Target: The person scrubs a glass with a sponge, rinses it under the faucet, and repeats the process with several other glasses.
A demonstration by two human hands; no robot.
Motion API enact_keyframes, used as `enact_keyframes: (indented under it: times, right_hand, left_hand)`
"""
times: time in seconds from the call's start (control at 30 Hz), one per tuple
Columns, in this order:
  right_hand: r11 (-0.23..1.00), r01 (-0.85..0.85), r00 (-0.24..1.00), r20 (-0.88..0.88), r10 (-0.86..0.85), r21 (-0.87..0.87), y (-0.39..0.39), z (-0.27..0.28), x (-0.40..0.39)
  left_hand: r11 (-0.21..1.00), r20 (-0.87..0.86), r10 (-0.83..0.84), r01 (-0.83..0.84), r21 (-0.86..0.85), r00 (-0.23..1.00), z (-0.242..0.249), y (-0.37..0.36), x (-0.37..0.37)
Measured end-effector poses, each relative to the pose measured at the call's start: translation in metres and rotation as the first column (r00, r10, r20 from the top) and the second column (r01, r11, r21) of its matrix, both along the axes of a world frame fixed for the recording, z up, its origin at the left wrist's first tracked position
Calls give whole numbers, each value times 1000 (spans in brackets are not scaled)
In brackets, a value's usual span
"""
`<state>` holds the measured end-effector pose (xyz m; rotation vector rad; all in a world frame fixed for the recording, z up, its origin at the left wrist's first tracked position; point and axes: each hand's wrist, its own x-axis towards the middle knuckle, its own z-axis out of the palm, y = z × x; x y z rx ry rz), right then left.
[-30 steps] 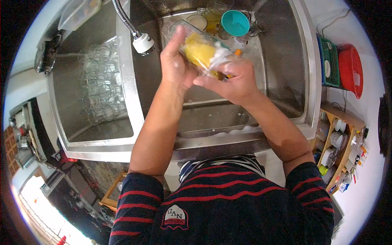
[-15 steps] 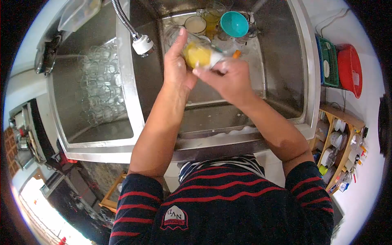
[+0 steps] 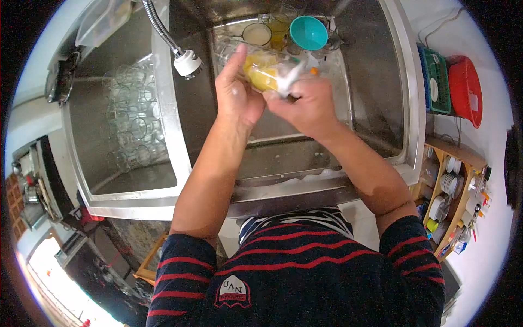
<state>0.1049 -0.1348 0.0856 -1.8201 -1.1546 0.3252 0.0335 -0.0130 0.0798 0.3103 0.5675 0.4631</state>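
My left hand (image 3: 238, 92) is closed around a clear drinking glass (image 3: 233, 48), which lies tilted over the right-hand sink basin. Inside the glass a yellow sponge (image 3: 261, 75) shows through the wall. My right hand (image 3: 306, 103) is at the glass's mouth, its fingers curled on the sponge's end. White foam (image 3: 291, 76) clings around the mouth and those fingers. Just past the right knuckles is a small orange piece (image 3: 314, 71); what it belongs to I cannot make out. Slight blur covers the fingertips.
A turquoise bowl (image 3: 308, 32) and a glass mug (image 3: 257, 34) sit among glassware at the basin's back. Several glasses (image 3: 136, 120) fill part of the left basin. A spray faucet head (image 3: 188, 64) hangs by the divider. Red basket (image 3: 466, 90) and dish rack (image 3: 449, 180) are right.
The glass has turned slightly, and more of its clear base end shows. My right hand has shifted a little at the mouth. The whole view has shifted slightly.
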Motion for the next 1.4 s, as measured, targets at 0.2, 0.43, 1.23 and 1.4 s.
enact_keyframes:
  times: [0.2,0.43,1.23,1.4]
  right_hand:
    - [985,104,770,-637,6,135,10,-3,-15]
    - [997,18,967,-255,1,71,2,-2,-7]
    - [944,-301,921,299,251,135,-4,31,10]
    - [973,-65,993,-78,84,221,1,-2,24]
  left_hand:
    - [1000,-1,4,-4,15,1000,-7,4,-6]
    - [998,-30,52,-52,22,998,-12,4,1]
    - [986,-201,-140,156,67,970,3,7,-4]
    - [944,-193,-175,220,244,965,5,-14,4]
